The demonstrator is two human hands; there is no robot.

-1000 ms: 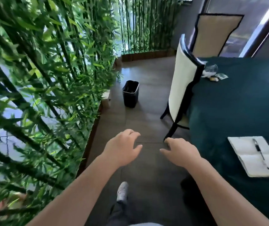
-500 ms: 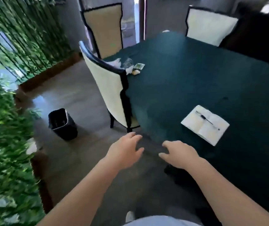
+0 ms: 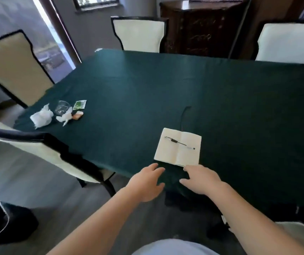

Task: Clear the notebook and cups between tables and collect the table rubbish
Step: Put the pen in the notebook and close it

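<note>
The left hand point(image 3: 145, 183) and the right hand point(image 3: 200, 181) reach forward side by side over the near edge of the surface point(image 3: 166, 92), which is draped in dark green cloth; both hands are empty, the fingers point(image 3: 155, 167) released and loosely spread, palms down; the right hand's fingertips sit just beside the near edge of the notebook point(image 3: 177, 147), though whether they touch it cannot be told. The notebook lies open at about 12 o'clock from the hands, pages pale and blank, with a pen point(image 3: 179, 143) lying across both pages. Well apart from it, toward 10 o'clock near the surface's left end, sits the rubbish: crumpled white tissue point(image 3: 41, 116), a second tissue scrap point(image 3: 64, 116), a clear cup point(image 3: 61, 107) tipped between them, a green-and-white packet point(image 3: 80, 104) and a small orange wrapper point(image 3: 77, 115). Cream chairs point(image 3: 138, 34) with dark trim ring the surface; a dark bin point(image 3: 2, 221) stands on the floor at 8 o'clock.
</note>
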